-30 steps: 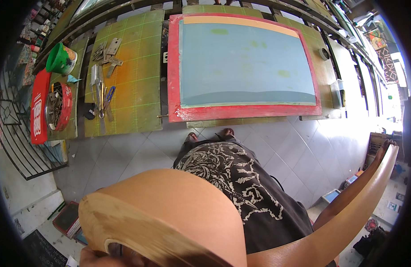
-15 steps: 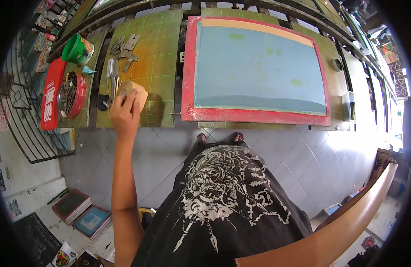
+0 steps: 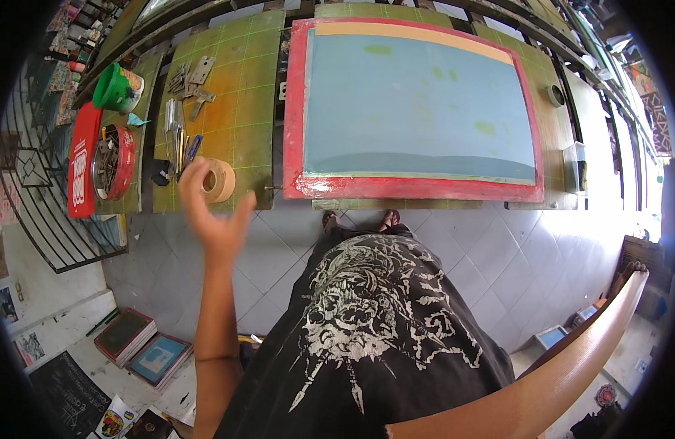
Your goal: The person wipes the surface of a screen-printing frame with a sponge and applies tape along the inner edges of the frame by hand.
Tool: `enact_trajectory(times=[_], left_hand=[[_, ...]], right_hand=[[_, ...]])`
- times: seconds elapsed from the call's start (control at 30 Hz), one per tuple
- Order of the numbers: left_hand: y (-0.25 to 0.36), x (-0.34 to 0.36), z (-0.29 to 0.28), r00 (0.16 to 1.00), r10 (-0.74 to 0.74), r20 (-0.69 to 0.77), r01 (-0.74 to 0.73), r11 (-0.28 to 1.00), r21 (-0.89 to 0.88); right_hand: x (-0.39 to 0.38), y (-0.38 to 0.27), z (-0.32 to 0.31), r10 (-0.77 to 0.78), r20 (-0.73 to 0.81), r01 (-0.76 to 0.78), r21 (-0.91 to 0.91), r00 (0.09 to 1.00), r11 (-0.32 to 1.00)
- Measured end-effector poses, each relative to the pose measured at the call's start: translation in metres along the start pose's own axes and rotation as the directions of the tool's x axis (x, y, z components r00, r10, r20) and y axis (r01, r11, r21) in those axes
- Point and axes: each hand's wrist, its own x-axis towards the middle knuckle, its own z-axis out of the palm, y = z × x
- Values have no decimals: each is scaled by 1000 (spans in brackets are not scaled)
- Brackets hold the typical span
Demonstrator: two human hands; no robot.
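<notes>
My left hand [image 3: 209,212] hovers open, fingers spread, just in front of the green work table [image 3: 239,117], holding nothing. A roll of tan tape [image 3: 219,180] lies on that table right behind the fingers, apart from them. To the right sits a large red-framed screen [image 3: 418,110] with a blue mesh and a tan strip along its far edge. My right arm [image 3: 542,380] crosses the lower right corner; its hand is out of view.
Metal hinges and tools [image 3: 184,102] lie on the green table. Left of them are a round red tin [image 3: 112,152], a green cup [image 3: 114,86] and a red flat box [image 3: 80,172]. Books [image 3: 141,347] are stacked on the tiled floor at lower left.
My left hand carried the tape roll up to the green table, set it down and let go. Now it is drawing back open.
</notes>
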Motion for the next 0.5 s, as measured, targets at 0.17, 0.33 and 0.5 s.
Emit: enact_trajectory(times=[0.17,0.33,0.5], left_hand=[[181,39,-56,950,308,52,-130,542,-831],[223,56,-47,936,298,187,29,465,-885],[198,39,-10,914,384,135,-23,379,-925]], right_hand=[[26,10,13,-1,40,0,26,999,1000],[35,16,3,-11,32,10,47,999,999],[55,25,-3,-92,94,79,129,991,989]])
